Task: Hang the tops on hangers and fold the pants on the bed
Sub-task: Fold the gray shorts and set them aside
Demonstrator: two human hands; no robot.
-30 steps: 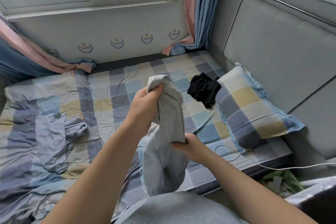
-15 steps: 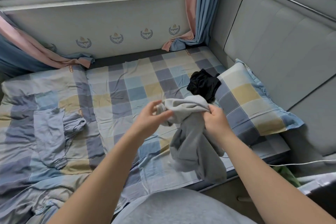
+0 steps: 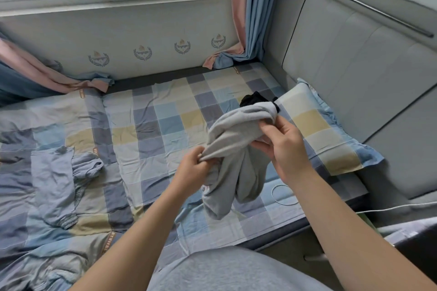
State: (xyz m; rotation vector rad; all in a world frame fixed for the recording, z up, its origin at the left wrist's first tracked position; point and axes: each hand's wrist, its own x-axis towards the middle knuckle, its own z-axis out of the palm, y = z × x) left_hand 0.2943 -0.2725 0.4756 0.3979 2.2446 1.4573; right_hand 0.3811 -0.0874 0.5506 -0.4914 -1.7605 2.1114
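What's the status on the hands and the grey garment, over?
Left hand and right hand both gripping grey garment, held bunched above the bed. Not folded. Nothing in the way.

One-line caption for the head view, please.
Both hands, left hand and right hand, hold a bunched grey garment above the checked bed; a black garment lies by the pillow.

A crumpled grey garment (image 3: 233,146) hangs above the checked bed (image 3: 165,125) (black garment (image 3: 250,99) behind).
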